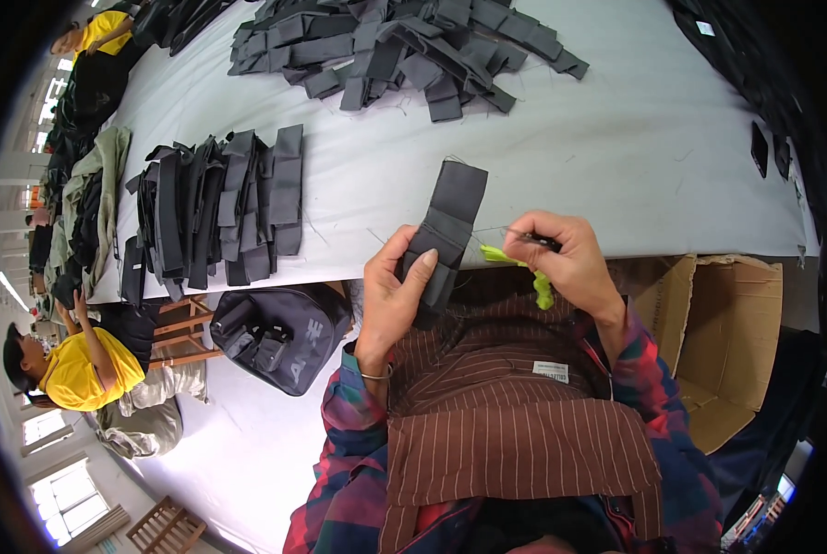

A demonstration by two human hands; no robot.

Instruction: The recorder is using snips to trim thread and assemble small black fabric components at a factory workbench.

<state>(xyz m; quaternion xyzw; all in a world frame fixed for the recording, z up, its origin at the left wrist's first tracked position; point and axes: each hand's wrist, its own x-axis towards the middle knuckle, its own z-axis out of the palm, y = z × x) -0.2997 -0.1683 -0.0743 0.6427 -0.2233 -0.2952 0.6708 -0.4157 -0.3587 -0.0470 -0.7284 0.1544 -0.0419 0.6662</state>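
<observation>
My left hand [401,283] is closed on a dark grey fabric strip [458,196], thumb on top, its upper end slanting up over the table's near edge. Folds or seams cross the strip, and loose threads stick out from it. To its right, my right hand [563,263] is closed with fingers pinched. A small dark tool [544,242] shows between those fingers; most of it is hidden, so its kind is unclear. Bright green material [543,290] hangs by the same hand. A fine thread stretches between the right fingertips and the strip.
On the white table [616,166], a row of grey strips [215,208] lies left, a loose heap [404,51] at the far side. Below stand a black bag [289,337], a wooden chair [181,331] and an open cardboard box [732,332]. A person in yellow [95,369] works left.
</observation>
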